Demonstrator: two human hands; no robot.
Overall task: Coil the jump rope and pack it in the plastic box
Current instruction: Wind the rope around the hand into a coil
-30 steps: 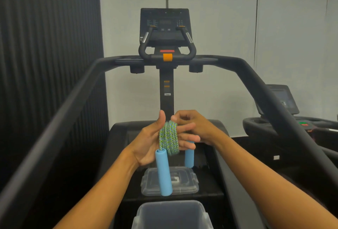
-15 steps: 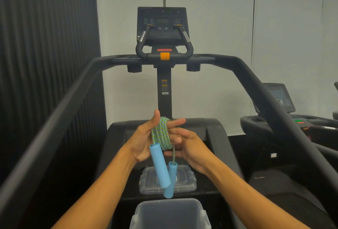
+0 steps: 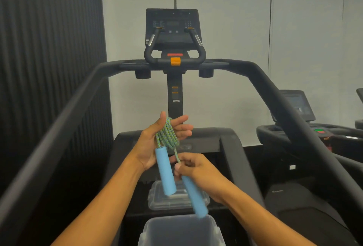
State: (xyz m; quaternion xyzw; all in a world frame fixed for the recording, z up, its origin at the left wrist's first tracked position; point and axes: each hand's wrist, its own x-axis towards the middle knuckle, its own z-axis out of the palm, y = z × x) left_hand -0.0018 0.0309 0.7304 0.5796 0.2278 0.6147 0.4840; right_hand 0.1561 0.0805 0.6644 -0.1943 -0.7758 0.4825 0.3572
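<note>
The jump rope [image 3: 167, 135] is a green-and-blue braided cord, coiled several times around my left hand [image 3: 151, 143], whose fingers are spread inside the loops. One light blue foam handle [image 3: 164, 171] hangs down from that coil. My right hand [image 3: 193, 169] sits lower and pinches the free end of the cord where it joins the second blue handle [image 3: 194, 197], which slants down and is blurred. The open grey plastic box [image 3: 181, 232] stands at the bottom centre, below both handles. Its clear lid [image 3: 177, 199] lies just beyond it.
I stand on a black treadmill; its side rails [image 3: 64, 127] run along both sides and its console [image 3: 173, 27] rises ahead. The box and lid rest on the treadmill deck. A second treadmill [image 3: 306, 127] stands on the right, a dark ribbed wall on the left.
My right hand has come off the coil and dropped down and toward me, drawing the free cord end and second handle with it. My left hand keeps the coil.
</note>
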